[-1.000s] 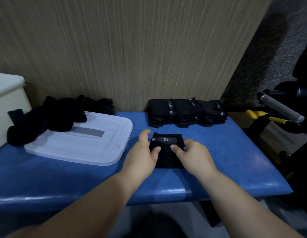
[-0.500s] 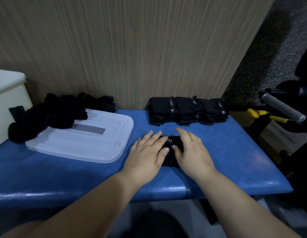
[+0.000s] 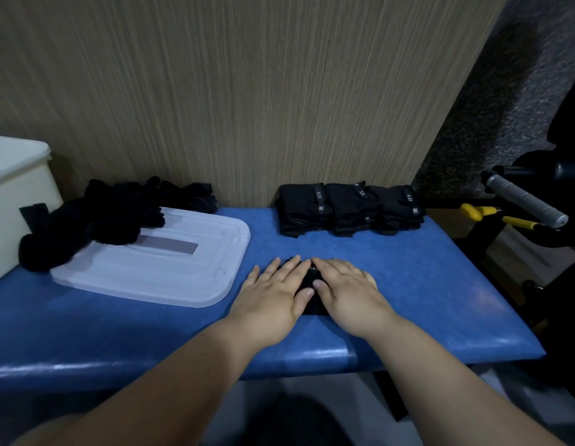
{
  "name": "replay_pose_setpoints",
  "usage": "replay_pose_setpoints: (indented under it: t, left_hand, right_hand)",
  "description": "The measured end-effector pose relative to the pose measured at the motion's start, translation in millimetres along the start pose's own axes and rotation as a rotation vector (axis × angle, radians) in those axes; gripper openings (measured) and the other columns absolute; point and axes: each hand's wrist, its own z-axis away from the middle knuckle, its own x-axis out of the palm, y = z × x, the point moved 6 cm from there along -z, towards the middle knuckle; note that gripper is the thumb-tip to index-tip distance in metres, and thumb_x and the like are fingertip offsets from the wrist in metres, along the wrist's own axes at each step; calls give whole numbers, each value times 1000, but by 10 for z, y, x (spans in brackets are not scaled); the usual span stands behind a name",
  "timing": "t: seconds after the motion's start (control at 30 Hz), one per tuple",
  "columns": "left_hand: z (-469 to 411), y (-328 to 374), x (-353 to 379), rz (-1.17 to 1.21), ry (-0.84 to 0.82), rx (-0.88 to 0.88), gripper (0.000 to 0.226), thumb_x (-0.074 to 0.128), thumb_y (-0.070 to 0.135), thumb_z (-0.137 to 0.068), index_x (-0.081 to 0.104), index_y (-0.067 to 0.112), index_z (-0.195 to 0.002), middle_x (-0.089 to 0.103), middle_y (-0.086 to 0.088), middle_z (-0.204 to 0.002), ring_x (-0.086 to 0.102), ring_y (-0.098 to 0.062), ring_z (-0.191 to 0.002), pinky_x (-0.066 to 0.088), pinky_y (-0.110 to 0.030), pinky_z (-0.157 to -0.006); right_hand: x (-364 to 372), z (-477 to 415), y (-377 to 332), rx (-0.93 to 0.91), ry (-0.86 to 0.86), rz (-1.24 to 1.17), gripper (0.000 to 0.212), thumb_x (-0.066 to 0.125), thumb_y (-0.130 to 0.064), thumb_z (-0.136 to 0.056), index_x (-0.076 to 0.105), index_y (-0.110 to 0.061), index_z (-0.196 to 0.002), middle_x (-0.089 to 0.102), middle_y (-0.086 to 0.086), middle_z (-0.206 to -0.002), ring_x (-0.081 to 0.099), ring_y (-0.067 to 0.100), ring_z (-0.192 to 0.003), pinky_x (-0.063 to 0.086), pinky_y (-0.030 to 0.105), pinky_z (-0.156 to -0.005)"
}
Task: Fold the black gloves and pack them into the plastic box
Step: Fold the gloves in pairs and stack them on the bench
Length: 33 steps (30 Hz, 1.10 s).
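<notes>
One folded black fabric glove lies mid-front on the blue padded table, directly under both palms; long axis hard to tell w/ hands over it. The left hand & right hand press it flat, side by side, each grip apart w/ fingers straight, clamping nothing. The white plastic box sits far left, so the left hand is prob. nearer for packing.

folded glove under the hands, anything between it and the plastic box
Yes. The white lid lies flat between the folded glove and the plastic box, and a heap of unfolded gloves spreads over the lid's left end up to the box. Carried above them, nothing visible blocks.
</notes>
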Motion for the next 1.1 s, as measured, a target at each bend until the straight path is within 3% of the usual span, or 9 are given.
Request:
replay_pose_setpoints:
  t: [0.13,0.23,0.37,0.43,0.63,0.8,0.87,1.0,1.1]
  left_hand:
    - [19,-16,-30,34,61,-35,58,23,52,-100,3,37,-152,4,15,-160,-5,-13,-148,-1,-40,-120]
    - [110,-79,-132,89,202,-140,64,35,55,-96,16,29,-151,23,8,-157,12,-16,-145,14,-33,-116]
    - [273,-153,-300,56,341,-306,53,45,58,-91,41,21,-129,48,2,-128,37,-21,-120,32,-32,-100]
    - [304,-164,-285,113,275,-357,51,46,58,-91,46,17,-119,55,-2,-121,44,-24,-115,37,-34,-98]
    - [311,-68,-174,258,52,-420,48,50,55,-91,52,14,-117,60,-4,-117,55,-24,-109,46,-33,-88]
    - [246,-24,-236,570,96,-447,28,52,40,-94,47,15,-107,59,-2,-106,59,-20,-96,46,-30,-78]
    - [196,-8,-268,726,134,-438,23,52,34,-95,46,14,-105,59,-3,-104,58,-18,-92,47,-30,-77]
    - [99,-7,-364,950,254,-455,19,53,29,-95,47,13,-103,61,-4,-95,57,-14,-83,47,-28,-70]
    - [-24,-17,-420,1097,313,-466,19,55,26,-94,47,12,-104,62,-8,-96,59,-18,-83,52,-36,-77]
  right_hand:
    - [-90,45,-36,25,68,14,49,34,-42,-101,32,-27,-148,39,-8,-147,23,15,-139,17,34,-113]
    - [-183,103,-14,112,137,-5,40,47,-45,-93,55,-27,-128,56,-2,-122,41,21,-122,36,32,-102]
    - [-197,207,32,263,85,-91,35,56,-53,-84,61,-23,-100,63,-2,-95,59,19,-94,50,32,-77]
    - [-196,256,12,308,66,-136,37,58,-54,-83,61,-21,-98,65,-3,-89,61,18,-87,49,30,-69]
    - [-214,347,-30,382,118,-294,35,65,-53,-79,60,-19,-84,64,-5,-78,60,14,-74,44,27,-58]
    - [-192,357,-2,395,117,-498,35,64,-53,-82,63,-19,-81,66,-1,-74,63,16,-72,43,27,-56]
    - [-177,327,28,394,125,-588,34,64,-54,-82,63,-21,-81,67,-2,-75,65,17,-74,49,29,-62]
    - [-173,236,62,388,189,-860,27,65,-50,-83,65,-24,-90,70,-3,-90,66,16,-86,55,41,-85]
    - [-196,142,-7,361,152,-1180,16,65,-34,-89,61,-23,-100,70,3,-103,67,20,-90,55,37,-82]
